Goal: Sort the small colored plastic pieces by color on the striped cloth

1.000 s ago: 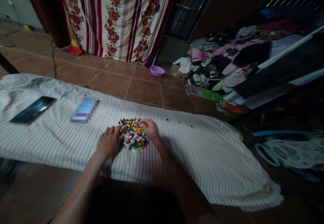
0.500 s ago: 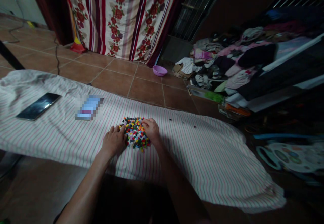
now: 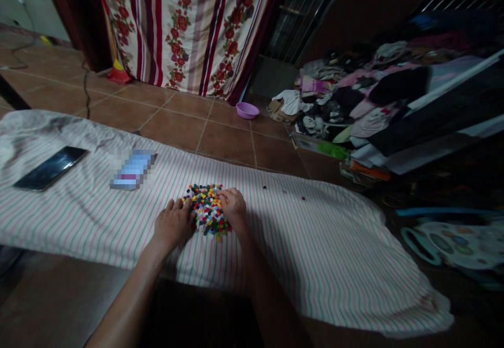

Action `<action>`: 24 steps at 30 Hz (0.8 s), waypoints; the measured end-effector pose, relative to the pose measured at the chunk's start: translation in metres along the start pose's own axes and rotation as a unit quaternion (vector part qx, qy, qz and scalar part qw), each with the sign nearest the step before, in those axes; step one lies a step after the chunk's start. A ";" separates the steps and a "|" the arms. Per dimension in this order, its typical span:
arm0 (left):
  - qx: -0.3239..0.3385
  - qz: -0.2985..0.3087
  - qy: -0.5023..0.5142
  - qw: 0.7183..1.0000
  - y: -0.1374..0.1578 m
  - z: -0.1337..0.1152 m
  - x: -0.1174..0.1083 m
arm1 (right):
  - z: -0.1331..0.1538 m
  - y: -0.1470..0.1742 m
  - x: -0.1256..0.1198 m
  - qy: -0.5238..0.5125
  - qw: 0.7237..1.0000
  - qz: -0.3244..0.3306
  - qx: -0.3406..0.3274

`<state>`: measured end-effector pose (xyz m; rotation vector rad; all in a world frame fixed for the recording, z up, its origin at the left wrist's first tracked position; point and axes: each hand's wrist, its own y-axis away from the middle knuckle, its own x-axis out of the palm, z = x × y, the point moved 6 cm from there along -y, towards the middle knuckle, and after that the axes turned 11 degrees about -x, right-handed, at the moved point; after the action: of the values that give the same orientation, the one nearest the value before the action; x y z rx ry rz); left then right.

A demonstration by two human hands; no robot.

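Observation:
A heap of small multicoloured bricks (image 3: 208, 211) lies spread on a striped cloth (image 3: 338, 243) in front of me. My left hand (image 3: 174, 222) rests at the heap's left edge, palm down, its fingers stretched out against the pieces. Over the right side of the heap is my right hand (image 3: 233, 206), with thumb and fingers drawn together. Whatever may be between those fingertips is too small to make out. A dark brick (image 3: 264, 187) and another dark brick (image 3: 303, 198) lie apart on the cloth to the right.
On the cloth's left part lie a dark tablet (image 3: 51, 168) and a blurred-out phone (image 3: 134, 169). Beyond, on the tiled floor (image 3: 177, 117), stands a purple basin (image 3: 247, 110). Piled clothes (image 3: 354, 91) fill the right, behind a floral curtain's (image 3: 189, 33) side.
The view has shifted slightly, so the tablet and phone sit farther left. My right hand has stayed at the heap's right side with its fingers drawn in; the left has hardly moved.

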<state>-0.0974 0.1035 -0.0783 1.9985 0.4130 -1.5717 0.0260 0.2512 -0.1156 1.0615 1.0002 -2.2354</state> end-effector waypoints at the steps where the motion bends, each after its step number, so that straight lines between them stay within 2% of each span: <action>1: 0.002 0.001 -0.003 1.000 0.000 0.000 0.001 | 0.001 -0.001 0.000 -0.002 1.000 0.003 -0.005; 7: 0.008 0.001 -0.009 1.000 0.004 0.002 0.004 | 0.012 0.001 0.004 -0.009 0.999 0.027 -0.039; 24: 0.031 -0.030 -0.010 0.999 0.007 0.001 0.011 | 0.019 0.013 0.003 -0.017 0.997 0.021 -0.066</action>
<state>-0.0912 0.0963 -0.0873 2.0327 0.4242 -1.6575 0.0241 0.2283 -0.1148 0.9744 1.0829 -2.1155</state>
